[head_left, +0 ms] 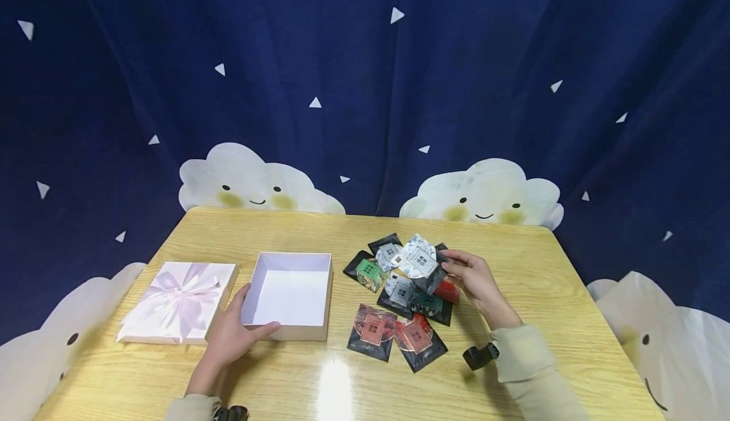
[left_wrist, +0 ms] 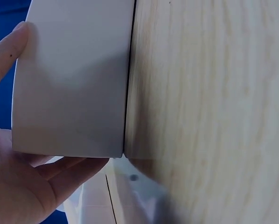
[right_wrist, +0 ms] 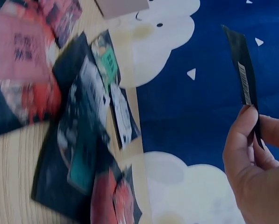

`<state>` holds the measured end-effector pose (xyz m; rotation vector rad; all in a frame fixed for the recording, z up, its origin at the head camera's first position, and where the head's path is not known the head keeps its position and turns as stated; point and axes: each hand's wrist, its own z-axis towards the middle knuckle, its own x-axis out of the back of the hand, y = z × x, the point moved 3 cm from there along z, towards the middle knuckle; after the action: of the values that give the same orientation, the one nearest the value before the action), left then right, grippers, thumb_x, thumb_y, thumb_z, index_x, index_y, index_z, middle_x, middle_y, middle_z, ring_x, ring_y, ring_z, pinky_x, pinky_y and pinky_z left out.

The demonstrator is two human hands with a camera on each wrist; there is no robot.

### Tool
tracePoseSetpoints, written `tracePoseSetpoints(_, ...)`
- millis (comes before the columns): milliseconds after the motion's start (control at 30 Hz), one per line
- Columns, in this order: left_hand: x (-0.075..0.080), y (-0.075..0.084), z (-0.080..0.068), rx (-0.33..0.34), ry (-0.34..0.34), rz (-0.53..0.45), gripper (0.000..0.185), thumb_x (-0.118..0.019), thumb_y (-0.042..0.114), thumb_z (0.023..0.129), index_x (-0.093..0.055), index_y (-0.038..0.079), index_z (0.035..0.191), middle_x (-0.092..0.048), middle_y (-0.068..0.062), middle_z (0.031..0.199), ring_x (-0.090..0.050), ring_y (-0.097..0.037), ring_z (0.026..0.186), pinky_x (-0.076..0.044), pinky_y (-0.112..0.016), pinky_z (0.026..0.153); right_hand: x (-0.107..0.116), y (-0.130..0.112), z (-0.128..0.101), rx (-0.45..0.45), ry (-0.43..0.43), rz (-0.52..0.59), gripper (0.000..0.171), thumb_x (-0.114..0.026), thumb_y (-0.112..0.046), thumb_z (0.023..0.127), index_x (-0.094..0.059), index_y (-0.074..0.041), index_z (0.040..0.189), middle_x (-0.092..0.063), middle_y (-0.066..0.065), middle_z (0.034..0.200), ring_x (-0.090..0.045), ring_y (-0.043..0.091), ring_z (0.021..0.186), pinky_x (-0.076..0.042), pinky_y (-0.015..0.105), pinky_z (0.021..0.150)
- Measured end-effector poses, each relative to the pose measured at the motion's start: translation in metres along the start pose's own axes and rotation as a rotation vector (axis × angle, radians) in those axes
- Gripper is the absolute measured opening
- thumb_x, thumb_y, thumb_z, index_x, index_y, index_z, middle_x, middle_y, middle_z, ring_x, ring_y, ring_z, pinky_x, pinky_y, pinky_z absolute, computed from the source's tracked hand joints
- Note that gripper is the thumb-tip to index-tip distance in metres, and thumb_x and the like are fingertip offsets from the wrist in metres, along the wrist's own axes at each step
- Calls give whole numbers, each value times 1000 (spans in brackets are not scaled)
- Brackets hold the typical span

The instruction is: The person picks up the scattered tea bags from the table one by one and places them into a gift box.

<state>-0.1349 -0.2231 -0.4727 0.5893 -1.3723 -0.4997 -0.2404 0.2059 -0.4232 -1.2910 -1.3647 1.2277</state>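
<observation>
An open white box (head_left: pixel 285 331) sits on the wooden table (head_left: pixel 570 294). My left hand (head_left: pixel 234 332) grips its near left corner, thumb along the front wall. The left wrist view shows that wall (left_wrist: pixel 74 84) close up, held between the thumb and fingers of that hand (left_wrist: pixel 17 186). Over a pile of small foil packets (head_left: pixel 393 319), my right hand (head_left: pixel 476 281) pinches one packet (head_left: pixel 421 259) by its edge and holds it raised. In the right wrist view this packet (right_wrist: pixel 244 74) is black with a barcode, upright between thumb and fingers (right_wrist: pixel 256 172), above the pile (right_wrist: pixel 83 126).
The box's lid (head_left: pixel 179 300), white with a pink ribbon bow, lies flat left of the box. A dark blue curtain with cloud faces (head_left: pixel 485 193) hangs behind the table. The table's near edge lies just in front of my arms.
</observation>
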Motion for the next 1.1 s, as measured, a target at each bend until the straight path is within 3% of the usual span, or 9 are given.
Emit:
tracePoseSetpoints(467,-3,-3,1,9,9,-27,105,-78,45,66,-23,-6,139,-37,-35,131,-41,-49,115,-36,-57,93,-52,13,8,6,-1,160,34,-54,8,86,-48,15,118,-56,3,80,-56,8,62,-51,18,56)
tracePoseSetpoints(733,-3,-4,1,10,18,-42,105,-78,43,65,-23,-6,139,-37,-34,132,-41,-48,115,-36,-56,93,-82,19,11,-7,-3,159,34,-55,8,85,-50,13,118,-54,8,84,-54,8,62,-51,20,55)
tracePoseSetpoints(1100,-4,-3,0,29,-10,-121,105,-79,38,67,-19,-7,140,-30,-35,136,-33,-49,121,-29,-57,98,-123,28,16,-19,-87,152,30,-56,9,84,-55,12,114,-58,7,84,-56,9,62,-51,22,57)
